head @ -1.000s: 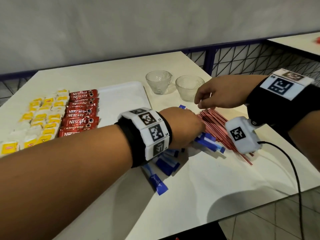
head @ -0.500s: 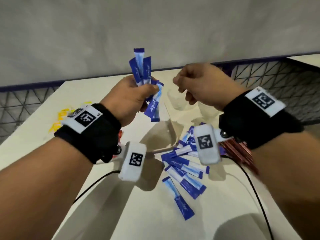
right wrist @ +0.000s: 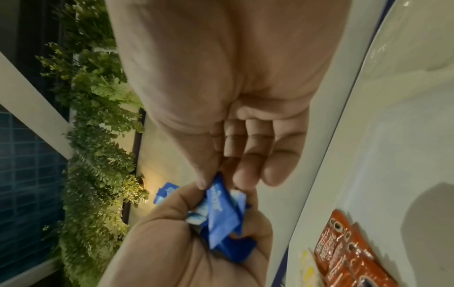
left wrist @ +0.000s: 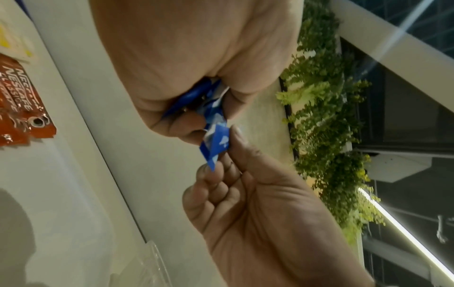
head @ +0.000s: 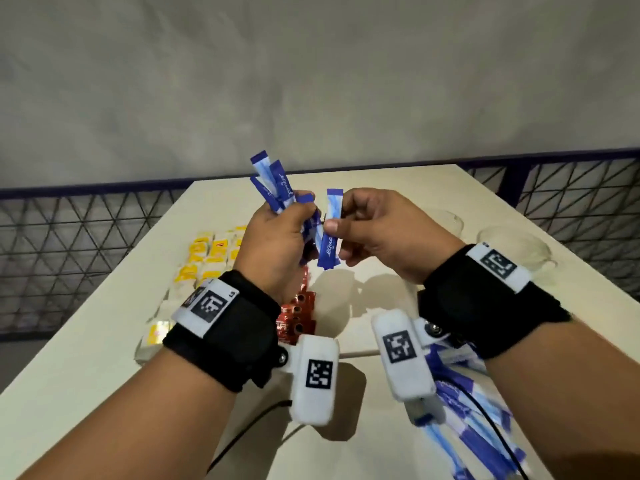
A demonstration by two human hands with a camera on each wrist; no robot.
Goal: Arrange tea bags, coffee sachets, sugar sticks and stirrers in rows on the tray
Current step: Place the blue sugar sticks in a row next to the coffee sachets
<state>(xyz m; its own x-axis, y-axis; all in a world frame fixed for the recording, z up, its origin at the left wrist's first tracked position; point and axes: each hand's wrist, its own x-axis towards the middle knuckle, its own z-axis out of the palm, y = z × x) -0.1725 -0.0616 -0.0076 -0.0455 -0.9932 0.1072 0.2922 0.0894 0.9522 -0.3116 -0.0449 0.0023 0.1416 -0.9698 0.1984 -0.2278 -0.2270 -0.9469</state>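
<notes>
My left hand (head: 298,216) is raised above the table and grips a bundle of blue sugar sticks (head: 277,188) that fan upward. My right hand (head: 341,220) pinches one sugar stick (head: 330,233) at the bundle's right side between thumb and fingers. The left wrist view shows that pinched stick (left wrist: 217,143) next to the gripped bundle (left wrist: 209,101). Below the hands, the white tray (head: 332,292) carries rows of yellow tea bags (head: 207,251) and red coffee sachets (head: 298,313). No stirrers are in view.
Several loose sugar sticks (head: 467,410) lie on the table under my right forearm. Two glass cups (head: 512,247) stand at the right. A dark mesh railing (head: 86,244) runs behind the table's far edge.
My left hand lifted a bundle of sugar sticks off the table. My right hand left the stirrers, rose beside it and now pinches one stick of the bundle.
</notes>
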